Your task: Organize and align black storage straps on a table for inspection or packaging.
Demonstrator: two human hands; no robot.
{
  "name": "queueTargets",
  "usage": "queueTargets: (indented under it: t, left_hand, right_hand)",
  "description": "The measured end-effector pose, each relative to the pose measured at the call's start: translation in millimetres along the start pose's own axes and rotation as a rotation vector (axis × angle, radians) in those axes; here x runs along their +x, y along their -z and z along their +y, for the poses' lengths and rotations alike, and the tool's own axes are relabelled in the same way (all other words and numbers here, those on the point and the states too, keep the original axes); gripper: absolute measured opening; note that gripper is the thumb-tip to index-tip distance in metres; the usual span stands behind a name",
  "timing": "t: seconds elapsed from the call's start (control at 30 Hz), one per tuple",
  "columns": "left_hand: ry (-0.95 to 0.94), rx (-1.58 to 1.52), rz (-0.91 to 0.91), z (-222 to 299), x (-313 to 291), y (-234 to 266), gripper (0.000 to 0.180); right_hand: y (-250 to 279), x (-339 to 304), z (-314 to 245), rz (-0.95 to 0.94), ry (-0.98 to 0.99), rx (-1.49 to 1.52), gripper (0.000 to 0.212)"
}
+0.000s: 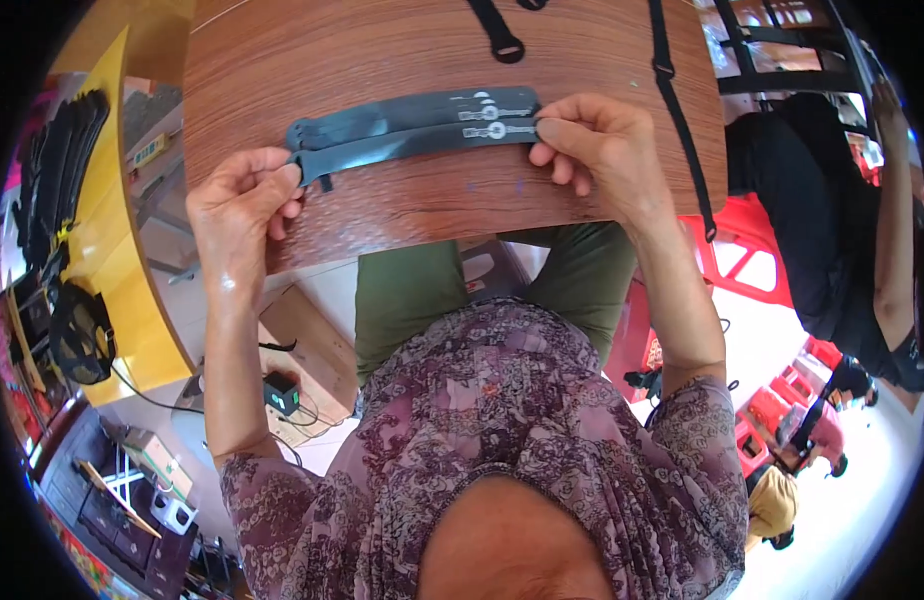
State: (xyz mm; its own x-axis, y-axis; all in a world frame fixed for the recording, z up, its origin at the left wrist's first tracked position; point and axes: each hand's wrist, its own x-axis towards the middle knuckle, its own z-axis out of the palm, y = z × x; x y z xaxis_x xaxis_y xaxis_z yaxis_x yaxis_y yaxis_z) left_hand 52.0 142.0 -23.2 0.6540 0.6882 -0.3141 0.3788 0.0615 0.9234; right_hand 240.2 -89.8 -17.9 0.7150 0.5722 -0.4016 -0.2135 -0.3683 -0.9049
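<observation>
Stretched between my two hands, just above the table's near side, is a flat dark grey-blue strap [402, 147] with white printing near its right end. My left hand [244, 195] pinches the strap's left end between thumb and fingers; a small black tab pokes out beside it. At the right end, my right hand [607, 148] grips it, thumb on top and fingers curled below. Right behind it lie more straps of the same kind [382, 116], overlapping in a fanned stack. Whether my fingers also hold these rear straps, I cannot tell.
The wood-grain table [312, 50] carries a black strap with a ring end [504, 42] and a long black strap [677, 105] on the right. Left stands a yellow table [132, 290] with black straps [57, 180] and a fan [80, 330]. A person in black [797, 210] is at right.
</observation>
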Motion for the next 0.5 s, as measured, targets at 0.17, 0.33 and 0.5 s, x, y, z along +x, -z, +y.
queueTargets:
  t: [0.17, 0.33, 0.5]
  left_hand:
    - [0.009, 0.006, -0.002, -0.1, 1.7, -0.6, 0.011]
    - [0.015, 0.03, 0.005, 0.8, 2.1, -3.2, 0.011]
    - [0.039, 0.031, 0.0, 2.6, 2.9, -5.8, 0.01]
  right_hand:
    - [-3.0, 2.2, -3.4, 0.01, -0.005, -0.046, 0.011]
    - [-2.2, 3.4, -2.4, 0.021, -0.007, -0.083, 0.01]
    - [0.7, 4.2, -3.2, 0.004, -0.034, -0.111, 0.014]
